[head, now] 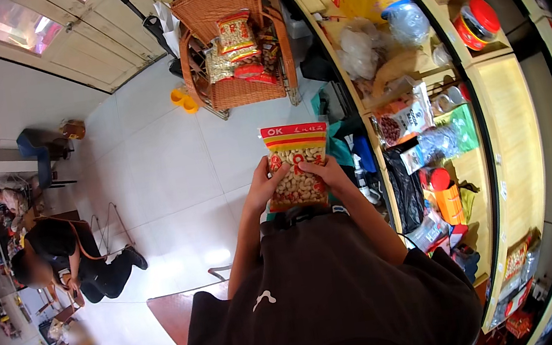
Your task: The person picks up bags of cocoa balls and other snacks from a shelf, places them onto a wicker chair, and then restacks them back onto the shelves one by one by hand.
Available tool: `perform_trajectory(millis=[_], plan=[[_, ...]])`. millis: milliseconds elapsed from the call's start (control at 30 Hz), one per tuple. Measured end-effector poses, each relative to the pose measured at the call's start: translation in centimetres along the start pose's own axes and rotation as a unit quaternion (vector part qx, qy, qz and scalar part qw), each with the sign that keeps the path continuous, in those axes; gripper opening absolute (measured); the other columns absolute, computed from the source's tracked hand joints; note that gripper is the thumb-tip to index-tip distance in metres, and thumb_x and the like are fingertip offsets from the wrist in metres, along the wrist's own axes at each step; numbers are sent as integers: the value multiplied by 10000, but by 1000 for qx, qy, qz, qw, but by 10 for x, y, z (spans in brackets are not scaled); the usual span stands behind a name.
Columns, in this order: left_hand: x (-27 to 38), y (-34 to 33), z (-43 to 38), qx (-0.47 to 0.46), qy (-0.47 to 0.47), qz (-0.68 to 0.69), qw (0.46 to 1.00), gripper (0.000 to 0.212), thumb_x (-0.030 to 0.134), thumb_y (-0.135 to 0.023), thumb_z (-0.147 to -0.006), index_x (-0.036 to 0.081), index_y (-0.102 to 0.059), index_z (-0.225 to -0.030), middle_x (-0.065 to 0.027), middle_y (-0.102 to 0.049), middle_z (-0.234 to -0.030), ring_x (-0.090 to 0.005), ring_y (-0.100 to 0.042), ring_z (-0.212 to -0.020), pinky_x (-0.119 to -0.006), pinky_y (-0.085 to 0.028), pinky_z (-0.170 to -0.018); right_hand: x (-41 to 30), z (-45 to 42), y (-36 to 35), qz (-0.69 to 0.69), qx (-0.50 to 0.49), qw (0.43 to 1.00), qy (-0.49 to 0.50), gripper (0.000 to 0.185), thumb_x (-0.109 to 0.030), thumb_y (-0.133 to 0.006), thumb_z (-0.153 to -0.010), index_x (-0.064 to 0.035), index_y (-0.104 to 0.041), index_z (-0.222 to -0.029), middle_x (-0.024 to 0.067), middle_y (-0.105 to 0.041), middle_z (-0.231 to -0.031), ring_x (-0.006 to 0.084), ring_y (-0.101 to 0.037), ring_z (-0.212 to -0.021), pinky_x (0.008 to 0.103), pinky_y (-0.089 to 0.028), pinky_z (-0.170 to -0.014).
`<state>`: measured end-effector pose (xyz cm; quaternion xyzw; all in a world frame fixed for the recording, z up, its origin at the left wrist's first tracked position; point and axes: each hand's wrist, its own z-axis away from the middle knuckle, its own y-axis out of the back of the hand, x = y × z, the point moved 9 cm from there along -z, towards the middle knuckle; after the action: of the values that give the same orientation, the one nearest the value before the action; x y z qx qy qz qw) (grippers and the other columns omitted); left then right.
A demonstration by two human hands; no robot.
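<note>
A clear plastic bag of cashew nuts [302,190] with a red and yellow printed top is held upright in front of my chest. My left hand [265,180] grips its left side, thumb across the front. On the opposite side my right hand [327,171] holds it the same way, and the fingers of both hands are hidden behind the bag. Beyond it, a rattan armchair [238,94] carries several more bags of nuts [235,35], piled on the seat.
Wooden shelves [503,114] run along my right, loaded with jars, bags and boxes. Yellow slippers [184,100] lie on the tiled floor [162,151] by the chair. A seated person [61,245] in dark clothes is at the left. A reddish-brown tabletop [179,313] stands at my left side.
</note>
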<state>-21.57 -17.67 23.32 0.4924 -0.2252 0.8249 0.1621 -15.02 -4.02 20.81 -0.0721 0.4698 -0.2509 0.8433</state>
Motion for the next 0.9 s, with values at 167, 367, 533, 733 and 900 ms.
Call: perform_trajectory(millis=[167,367,533,733,900], plan=[[-11,35,-53,31,83,-11,996,372,299,-596,-879,6,-455,-1061,-60,-596,-924,-90,-572,-791,-210,-468,-578,-13,-75,-14,16,-33,998,-44,404,-204,-739,-744,19,-589,-1046,99,-644,-980,180,-634,-844,299,-511,-743],[-9,55,-126,63,174,-1,983,449,333,-627,-852,16,-449,-1116,-89,-596,-942,-140,-602,-774,-226,-483,-569,-36,-171,0,88,-64,993,-51,411,-233,-703,-775,12,-573,-1079,96,-641,-1003,181,-627,-864,308,-498,-761],[14,68,-201,71,174,34,982,429,273,-638,-849,9,-448,-1127,-117,-596,-1000,-167,-617,-848,-271,-524,-667,-77,-224,7,113,-32,991,-71,440,-258,-643,-816,5,-521,-1148,128,-613,-1067,206,-615,-926,339,-488,-786],[35,99,-283,94,137,35,985,517,284,-626,-853,86,-353,-1244,-129,-573,-1058,-211,-594,-942,-337,-513,-698,-121,-304,1,204,3,979,-31,564,-291,-727,-724,34,-493,-1122,157,-604,-1061,239,-609,-949,350,-491,-792],[66,128,-352,76,141,35,986,485,158,-615,-860,28,-324,-1226,-165,-600,-986,-207,-622,-860,-316,-519,-714,-158,-350,-15,159,72,984,-44,621,-289,-745,-707,35,-466,-1158,152,-607,-1059,229,-619,-934,341,-496,-799]])
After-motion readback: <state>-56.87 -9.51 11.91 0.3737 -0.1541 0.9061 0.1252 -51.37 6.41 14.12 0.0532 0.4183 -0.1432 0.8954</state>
